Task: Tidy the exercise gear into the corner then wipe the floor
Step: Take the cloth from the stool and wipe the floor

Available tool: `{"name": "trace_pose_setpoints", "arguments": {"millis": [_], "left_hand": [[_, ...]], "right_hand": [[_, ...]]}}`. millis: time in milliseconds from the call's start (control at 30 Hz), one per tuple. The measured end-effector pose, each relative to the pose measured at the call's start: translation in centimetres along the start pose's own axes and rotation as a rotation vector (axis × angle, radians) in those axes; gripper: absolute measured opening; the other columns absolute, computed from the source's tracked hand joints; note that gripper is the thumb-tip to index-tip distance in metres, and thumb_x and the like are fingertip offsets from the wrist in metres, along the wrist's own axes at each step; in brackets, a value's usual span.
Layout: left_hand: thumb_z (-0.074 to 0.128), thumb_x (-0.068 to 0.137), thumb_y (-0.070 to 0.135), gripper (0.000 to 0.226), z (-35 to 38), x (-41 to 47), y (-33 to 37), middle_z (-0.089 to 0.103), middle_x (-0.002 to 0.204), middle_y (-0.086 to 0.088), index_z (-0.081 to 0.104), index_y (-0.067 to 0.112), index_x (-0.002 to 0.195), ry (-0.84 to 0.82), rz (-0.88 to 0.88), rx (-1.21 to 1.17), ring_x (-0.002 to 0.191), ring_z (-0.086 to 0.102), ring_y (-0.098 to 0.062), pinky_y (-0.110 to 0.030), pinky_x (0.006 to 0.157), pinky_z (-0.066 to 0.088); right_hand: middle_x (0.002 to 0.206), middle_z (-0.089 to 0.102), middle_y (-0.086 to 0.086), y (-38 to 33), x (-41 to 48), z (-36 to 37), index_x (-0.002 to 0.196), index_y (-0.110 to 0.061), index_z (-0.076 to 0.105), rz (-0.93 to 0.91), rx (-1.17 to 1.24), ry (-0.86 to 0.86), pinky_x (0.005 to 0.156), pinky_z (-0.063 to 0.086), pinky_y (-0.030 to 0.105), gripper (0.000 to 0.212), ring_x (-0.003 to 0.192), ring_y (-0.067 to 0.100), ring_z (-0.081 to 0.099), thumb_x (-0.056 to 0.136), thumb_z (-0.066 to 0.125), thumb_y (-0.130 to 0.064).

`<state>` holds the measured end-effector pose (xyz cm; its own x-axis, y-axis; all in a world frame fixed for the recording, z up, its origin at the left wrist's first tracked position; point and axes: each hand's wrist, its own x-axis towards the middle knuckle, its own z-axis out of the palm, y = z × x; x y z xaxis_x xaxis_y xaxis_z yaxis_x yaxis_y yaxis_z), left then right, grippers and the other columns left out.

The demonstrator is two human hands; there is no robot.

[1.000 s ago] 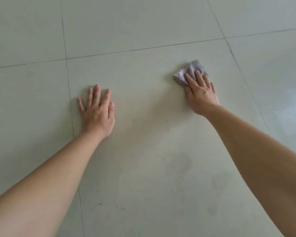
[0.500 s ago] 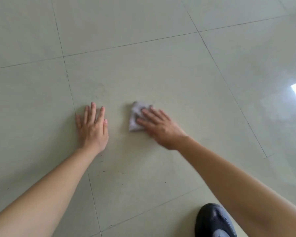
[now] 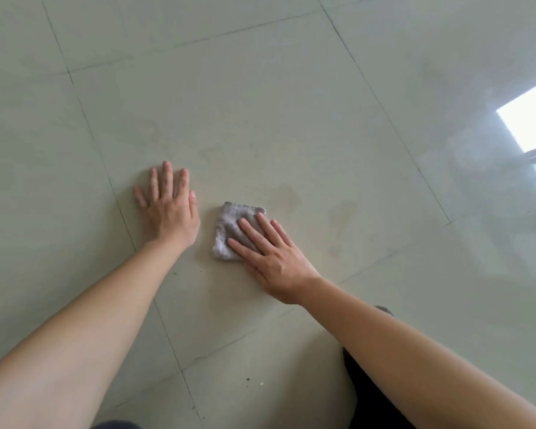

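Left hand [image 3: 171,213] lay flat on the pale grey-green glossy tiled floor [image 3: 260,113], palm down, fingers straight and slightly spread, grasping nothing. I logged it just right of a thin grout line [image 3: 118,199]. Just beside it, not touching, sat the small folded grey-lilac terry cloth [image 3: 229,226], flat on the same tile. Right hand [image 3: 274,260] pressed on the cloth's near right part, fingers straight across it, not curled round it. Faint dull stains [image 3: 342,212] marked the tile right of the cloth. A bright window reflection [image 3: 529,119] showed at the far right edge.
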<state>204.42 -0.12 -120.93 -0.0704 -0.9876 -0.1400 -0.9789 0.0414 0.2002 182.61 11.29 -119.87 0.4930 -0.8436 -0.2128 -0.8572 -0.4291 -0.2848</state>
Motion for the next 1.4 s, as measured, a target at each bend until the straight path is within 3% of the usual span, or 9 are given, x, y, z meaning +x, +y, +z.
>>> {"name": "trace_pose_setpoints", "arguments": {"millis": [100,300,533,667,967,1033,1267,1333,1400], "left_hand": [[0.036,0.103,0.029,0.051,0.3,0.3,1.4,0.016,0.163,-0.012,0.033,0.02,0.152,0.013,0.013,0.002,0.149,0.014,-0.038,-0.064,0.114,0.006],[0.033,0.102,0.031,0.052,0.4,1.9,6.1,0.012,0.164,-0.011,0.029,0.021,0.153,0.009,0.091,-0.062,0.15,0.008,-0.034,-0.063,0.115,0.002],[0.027,0.101,0.034,0.054,0.6,3.3,9.9,0.011,0.164,-0.011,0.027,0.022,0.154,-0.03,0.221,-0.05,0.151,0.007,-0.034,-0.064,0.115,0.001],[0.026,0.101,0.035,0.055,0.9,3.1,10.3,0.01,0.164,-0.012,0.026,0.022,0.154,-0.05,0.232,-0.031,0.15,0.007,-0.035,-0.063,0.115,0.0],[0.034,0.102,0.031,0.053,1.5,2.2,8.4,0.012,0.163,-0.016,0.03,0.019,0.153,-0.059,0.259,-0.029,0.15,0.008,-0.035,-0.059,0.118,0.001],[0.034,0.103,0.03,0.052,1.4,2.1,8.4,0.01,0.164,-0.014,0.029,0.019,0.153,-0.059,0.262,-0.021,0.15,0.006,-0.035,-0.059,0.118,0.001],[0.035,0.103,0.03,0.052,1.2,3.2,9.0,0.011,0.163,-0.015,0.029,0.017,0.153,-0.039,0.259,-0.052,0.15,0.007,-0.037,-0.062,0.115,0.0],[0.035,0.102,0.03,0.052,1.3,3.4,9.1,0.012,0.163,-0.015,0.03,0.017,0.153,-0.041,0.255,-0.059,0.15,0.008,-0.037,-0.062,0.115,0.001],[0.033,0.101,0.031,0.053,1.4,3.4,8.8,0.013,0.163,-0.015,0.031,0.016,0.152,-0.048,0.255,-0.062,0.149,0.01,-0.037,-0.063,0.116,0.003]], "right_hand": [[0.167,0.014,-0.001,4.7,-1.2,-1.4,0.157,-0.035,0.025,0.033,-0.062,0.009,0.126,0.005,0.045,0.051,0.155,0.028,0.005,0.107,0.032,-0.039],[0.169,0.0,-0.002,6.4,-6.5,-1.8,0.159,-0.036,0.016,0.909,0.194,0.171,0.125,0.001,0.046,0.053,0.154,0.027,-0.009,0.107,0.027,-0.038],[0.166,0.016,0.004,-8.6,-9.0,4.6,0.156,-0.03,0.032,0.408,0.146,0.11,0.125,0.007,0.052,0.051,0.154,0.035,0.001,0.106,0.036,-0.042],[0.167,0.016,-0.001,-5.4,-10.0,4.2,0.156,-0.033,0.028,0.151,0.077,0.048,0.125,0.005,0.048,0.051,0.155,0.028,0.003,0.107,0.036,-0.04],[0.168,-0.008,0.002,9.5,-6.9,-2.2,0.16,-0.035,0.006,1.598,0.455,0.316,0.124,-0.003,0.045,0.055,0.154,0.033,-0.008,0.107,0.021,-0.038],[0.168,-0.01,0.004,8.0,-5.5,-1.9,0.16,-0.033,0.004,1.58,0.445,0.307,0.124,-0.005,0.045,0.056,0.153,0.035,-0.012,0.107,0.022,-0.036],[0.168,0.002,-0.002,3.7,-4.0,-1.0,0.158,-0.038,0.019,0.787,0.285,0.171,0.124,-0.01,0.043,0.051,0.154,0.027,-0.01,0.107,0.027,-0.042],[0.168,0.003,-0.003,7.9,-5.6,-1.7,0.157,-0.04,0.019,0.891,0.23,0.198,0.124,-0.008,0.043,0.052,0.155,0.025,-0.005,0.106,0.029,-0.041],[0.168,-0.004,-0.001,13.0,-7.8,-2.7,0.158,-0.041,0.013,1.264,0.282,0.247,0.124,-0.005,0.045,0.055,0.154,0.029,-0.006,0.105,0.028,-0.04]]}}
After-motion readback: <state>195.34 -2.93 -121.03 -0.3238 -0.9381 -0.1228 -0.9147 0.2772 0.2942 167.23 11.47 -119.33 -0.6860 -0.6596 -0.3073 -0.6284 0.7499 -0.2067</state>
